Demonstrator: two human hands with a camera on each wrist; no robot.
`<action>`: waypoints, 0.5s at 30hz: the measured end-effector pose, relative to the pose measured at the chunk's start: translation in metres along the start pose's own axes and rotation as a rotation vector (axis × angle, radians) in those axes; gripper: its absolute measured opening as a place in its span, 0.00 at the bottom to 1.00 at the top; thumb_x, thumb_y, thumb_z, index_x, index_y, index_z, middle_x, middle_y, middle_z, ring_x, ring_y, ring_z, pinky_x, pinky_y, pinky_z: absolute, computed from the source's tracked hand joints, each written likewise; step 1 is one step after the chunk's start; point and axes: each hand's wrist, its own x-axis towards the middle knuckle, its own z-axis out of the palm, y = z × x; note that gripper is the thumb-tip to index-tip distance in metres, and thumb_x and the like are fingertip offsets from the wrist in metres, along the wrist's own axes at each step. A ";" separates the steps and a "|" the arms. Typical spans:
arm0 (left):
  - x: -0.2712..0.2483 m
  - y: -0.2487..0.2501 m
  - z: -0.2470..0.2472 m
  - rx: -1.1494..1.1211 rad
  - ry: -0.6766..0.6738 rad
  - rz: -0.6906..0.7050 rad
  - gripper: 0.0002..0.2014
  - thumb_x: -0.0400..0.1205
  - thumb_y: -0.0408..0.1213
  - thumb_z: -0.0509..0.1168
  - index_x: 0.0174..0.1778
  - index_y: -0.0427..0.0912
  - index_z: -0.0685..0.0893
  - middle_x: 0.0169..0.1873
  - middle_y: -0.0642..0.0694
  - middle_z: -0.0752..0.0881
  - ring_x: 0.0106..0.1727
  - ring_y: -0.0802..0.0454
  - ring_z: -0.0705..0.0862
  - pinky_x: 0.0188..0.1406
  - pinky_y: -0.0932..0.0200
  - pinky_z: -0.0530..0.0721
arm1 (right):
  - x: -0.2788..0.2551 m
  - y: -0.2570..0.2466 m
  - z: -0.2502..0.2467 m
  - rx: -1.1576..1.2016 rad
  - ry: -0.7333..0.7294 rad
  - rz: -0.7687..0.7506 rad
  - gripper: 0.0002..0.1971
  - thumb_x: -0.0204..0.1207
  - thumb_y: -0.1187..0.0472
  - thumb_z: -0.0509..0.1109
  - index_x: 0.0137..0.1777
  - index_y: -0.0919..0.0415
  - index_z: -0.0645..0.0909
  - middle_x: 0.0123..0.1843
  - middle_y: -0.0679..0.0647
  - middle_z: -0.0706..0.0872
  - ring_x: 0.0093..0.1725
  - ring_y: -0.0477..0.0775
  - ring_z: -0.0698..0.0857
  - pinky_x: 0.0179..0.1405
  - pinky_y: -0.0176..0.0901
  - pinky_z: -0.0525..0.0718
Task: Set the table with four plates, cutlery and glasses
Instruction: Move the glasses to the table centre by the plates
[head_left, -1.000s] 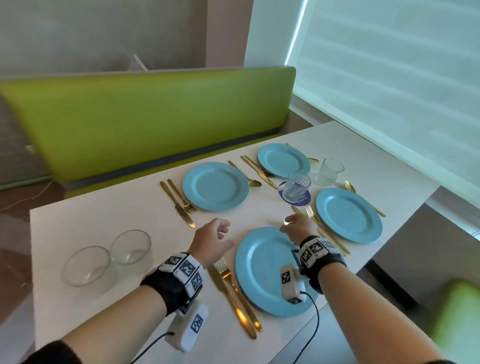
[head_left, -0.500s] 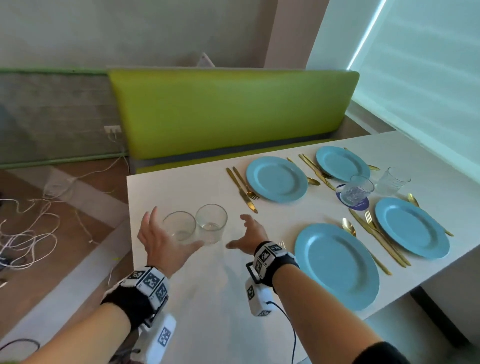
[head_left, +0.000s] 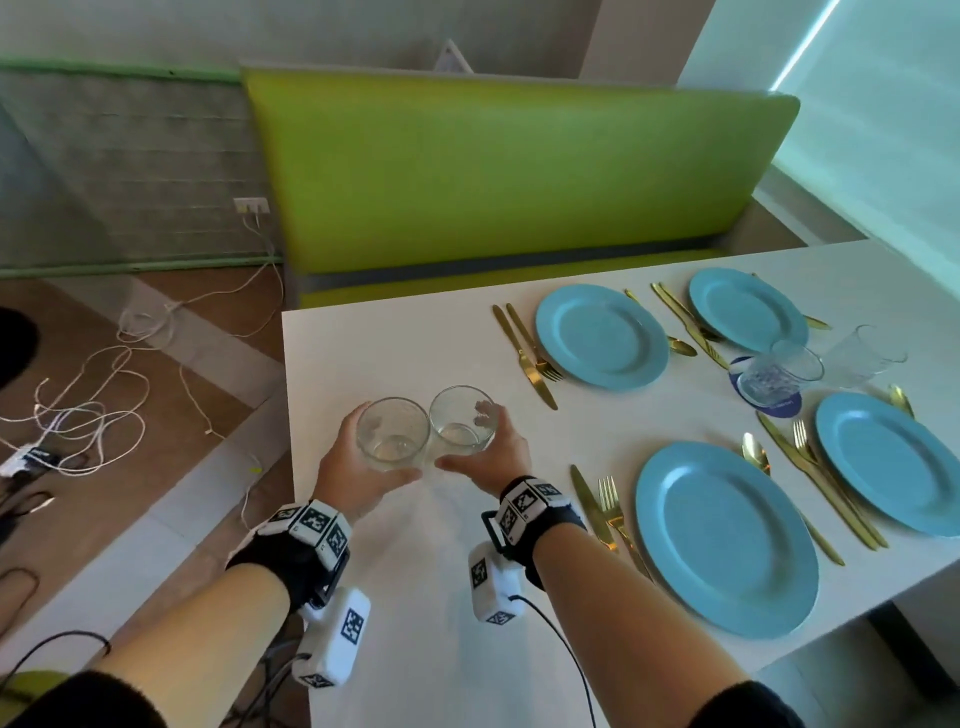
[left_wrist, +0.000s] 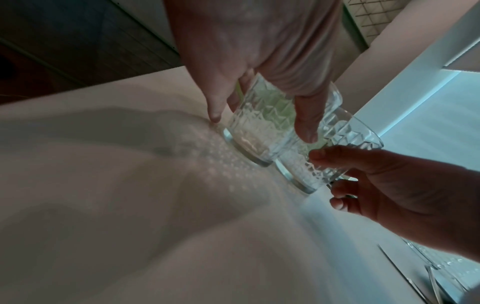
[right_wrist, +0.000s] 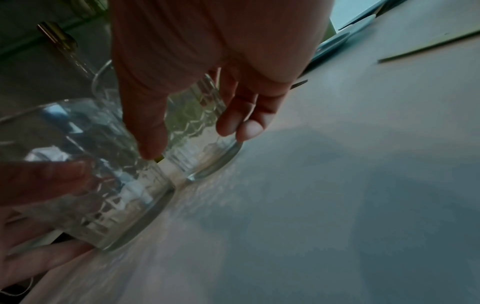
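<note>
Two clear patterned glasses stand side by side, touching, on the left part of the white table (head_left: 395, 571). My left hand (head_left: 347, 457) grips the left glass (head_left: 392, 434), thumb in front and fingers behind. Around the right glass (head_left: 462, 421) curls my right hand (head_left: 501, 449). In the left wrist view my fingers (left_wrist: 306, 121) wrap the nearer glass (left_wrist: 259, 123), whose base rests on the table. The right wrist view shows thumb and fingers (right_wrist: 249, 127) round its glass (right_wrist: 192, 131). Several blue plates (head_left: 727, 540) with gold cutlery (head_left: 597, 509) lie to the right.
Two more glasses stand between the plates at the right, one (head_left: 784, 371) on a dark blue coaster, the other (head_left: 862, 356) beside it. A green bench (head_left: 493, 171) runs behind the table. The table's left edge is close to my left hand; cables (head_left: 93, 415) lie on the floor.
Both hands, open and reaching half a second ago, have closed round the two glasses. A second ago they were near the closest plate; they and my view have swung left.
</note>
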 end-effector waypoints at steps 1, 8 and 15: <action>0.001 0.000 0.001 -0.010 0.012 0.007 0.48 0.61 0.32 0.83 0.76 0.45 0.66 0.72 0.45 0.76 0.72 0.48 0.76 0.69 0.56 0.72 | 0.001 0.000 0.001 -0.005 0.013 0.001 0.41 0.60 0.55 0.84 0.72 0.54 0.68 0.68 0.50 0.81 0.67 0.53 0.79 0.59 0.35 0.74; 0.010 0.025 0.021 -0.009 0.031 0.032 0.44 0.62 0.34 0.83 0.73 0.45 0.70 0.71 0.46 0.78 0.69 0.48 0.78 0.66 0.59 0.73 | 0.012 0.005 -0.042 0.004 0.069 0.034 0.38 0.60 0.53 0.83 0.70 0.52 0.70 0.65 0.51 0.83 0.65 0.54 0.80 0.57 0.36 0.74; 0.023 0.085 0.077 0.025 -0.065 0.121 0.44 0.62 0.35 0.83 0.73 0.44 0.71 0.70 0.44 0.79 0.70 0.46 0.78 0.67 0.60 0.73 | 0.034 0.042 -0.157 -0.031 0.276 0.157 0.37 0.60 0.50 0.83 0.68 0.53 0.71 0.65 0.55 0.83 0.65 0.56 0.80 0.59 0.38 0.76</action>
